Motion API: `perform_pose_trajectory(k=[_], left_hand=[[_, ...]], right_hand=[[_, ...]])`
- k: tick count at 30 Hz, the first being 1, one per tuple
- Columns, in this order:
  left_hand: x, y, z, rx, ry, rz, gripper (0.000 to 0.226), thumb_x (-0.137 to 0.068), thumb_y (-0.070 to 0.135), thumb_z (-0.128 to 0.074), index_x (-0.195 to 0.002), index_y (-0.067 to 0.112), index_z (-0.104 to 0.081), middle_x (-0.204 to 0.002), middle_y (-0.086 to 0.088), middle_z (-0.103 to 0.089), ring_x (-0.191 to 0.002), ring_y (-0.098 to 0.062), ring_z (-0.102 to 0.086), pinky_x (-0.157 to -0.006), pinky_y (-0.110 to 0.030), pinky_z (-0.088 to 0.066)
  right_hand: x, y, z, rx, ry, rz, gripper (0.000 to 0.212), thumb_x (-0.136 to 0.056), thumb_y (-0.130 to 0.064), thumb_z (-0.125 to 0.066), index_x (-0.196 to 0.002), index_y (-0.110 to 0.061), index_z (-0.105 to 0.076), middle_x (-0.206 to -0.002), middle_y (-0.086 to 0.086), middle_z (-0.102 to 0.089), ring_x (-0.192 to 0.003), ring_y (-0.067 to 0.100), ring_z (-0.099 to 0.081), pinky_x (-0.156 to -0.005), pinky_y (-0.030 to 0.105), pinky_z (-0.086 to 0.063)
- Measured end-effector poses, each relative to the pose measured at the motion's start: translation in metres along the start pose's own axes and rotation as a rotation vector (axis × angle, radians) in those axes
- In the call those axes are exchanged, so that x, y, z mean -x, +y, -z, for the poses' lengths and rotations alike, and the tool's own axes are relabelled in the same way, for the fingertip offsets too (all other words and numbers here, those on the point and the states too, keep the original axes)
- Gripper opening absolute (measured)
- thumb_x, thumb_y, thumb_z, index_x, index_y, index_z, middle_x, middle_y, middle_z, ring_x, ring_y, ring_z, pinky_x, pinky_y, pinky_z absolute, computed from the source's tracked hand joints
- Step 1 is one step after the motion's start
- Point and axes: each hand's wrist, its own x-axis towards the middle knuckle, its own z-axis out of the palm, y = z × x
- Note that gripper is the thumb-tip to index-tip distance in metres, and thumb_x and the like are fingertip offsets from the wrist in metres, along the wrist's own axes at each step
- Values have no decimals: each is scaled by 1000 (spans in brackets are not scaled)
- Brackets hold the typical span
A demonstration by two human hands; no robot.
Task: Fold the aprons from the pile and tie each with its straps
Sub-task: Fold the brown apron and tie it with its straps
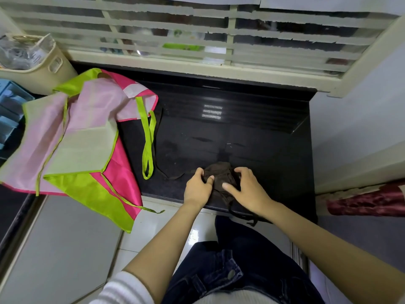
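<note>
Brown apron (221, 178) folded small, pinched by left hand (197, 187) and right hand (245, 187); straps (173, 177) untied. Pink-and-green aprons (76, 137) unfolded.

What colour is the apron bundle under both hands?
Dark brown, strap ends the same colour trailing off; head view, the only one.

We see a glossy black tabletop (252, 132) (lamp glare on it) below a slatted window (197, 34), pale tiled floor (65, 249) beneath.

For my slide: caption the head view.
Both hands, left and right, press a folded brown apron on the black ledge.
</note>
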Motion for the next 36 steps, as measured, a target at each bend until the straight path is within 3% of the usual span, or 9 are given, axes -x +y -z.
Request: perform_pose_trajectory(k=[2, 4, 7, 14, 20, 25, 29, 32, 36], left_hand=[[7, 1, -2, -73, 18, -28, 20, -96, 30, -51, -94, 13, -42, -76, 2, -51, -76, -22, -52, -63, -29, -36], [11, -1, -6, -118, 30, -34, 25, -96, 32, -51, -106, 11, -44, -97, -3, -47, -87, -24, -53, -70, -30, -40], [15, -4, -9, -27, 35, -7, 33, -94, 30, -56, -113, 7, -41, -116, -10, -38, -94, -24, -48, -81, -30, -42], [1, -3, -3, 36, -78, 191, 56, -86, 28, -67, -127, 1, -41, -130, -15, -48, -118, -26, -49, -92, -25, -38], [3, -1, -6, -17, -201, 211, 54, -85, 30, -68, -128, 7, -45, -131, -15, -49, -116, -28, -53, -101, -38, -43], [8, 4, -7, -60, -208, 148, 56, -87, 22, -67, -132, 3, -39, -131, -12, -50, -120, -25, -49, -91, -24, -39], [8, 17, -3, -21, -117, 67, 45, -83, 17, -71, -115, 8, -41, -116, -9, -53, -101, -18, -49, -78, -16, -35], [3, 33, 2, 11, -9, -26, 43, -81, 16, -73, -103, 15, -36, -102, -2, -51, -90, -14, -48, -68, -15, -32], [-7, 50, 8, -12, 57, -116, 42, -81, 15, -73, -109, 12, -41, -99, 0, -53, -89, -16, -50, -74, -20, -36]], right_hand=[[-13, -7, 2, -208, -57, -177, 67, -92, -43, -53, -137, -2, -26, -139, 12, -38, -124, 21, -43, -95, 23, -36], [-25, -11, 3, -244, -79, -241, 64, -93, -42, -51, -133, 1, -25, -138, 16, -40, -123, 23, -44, -91, 23, -35], [-35, -9, 0, -273, -59, -253, 65, -91, -40, -57, -128, 0, -22, -137, 18, -40, -124, 26, -44, -92, 26, -36], [-34, 3, -2, -151, -37, -189, 72, -88, -41, -62, -136, -2, -25, -132, 18, -50, -121, 28, -50, -93, 30, -40], [-33, 15, 7, -81, -231, -163, 61, -90, -42, -58, -134, -4, -39, -130, 14, -52, -118, 26, -52, -96, 31, -43], [-33, 19, 19, -42, -323, -106, 44, -92, -37, -56, -127, -10, -49, -123, 6, -54, -117, 21, -51, -95, 31, -45], [-32, 14, 36, -25, -256, 76, 35, -91, -26, -61, -124, -17, -52, -121, 1, -49, -116, 16, -51, -94, 23, -40], [-32, 7, 54, -31, -139, 150, 39, -89, -25, -63, -125, -16, -51, -112, -3, -45, -96, 10, -49, -82, 18, -36], [-41, 8, 78, -63, -144, 113, 38, -87, -26, -65, -122, -15, -54, -98, -2, -60, -79, 5, -53, -78, 19, -37]])
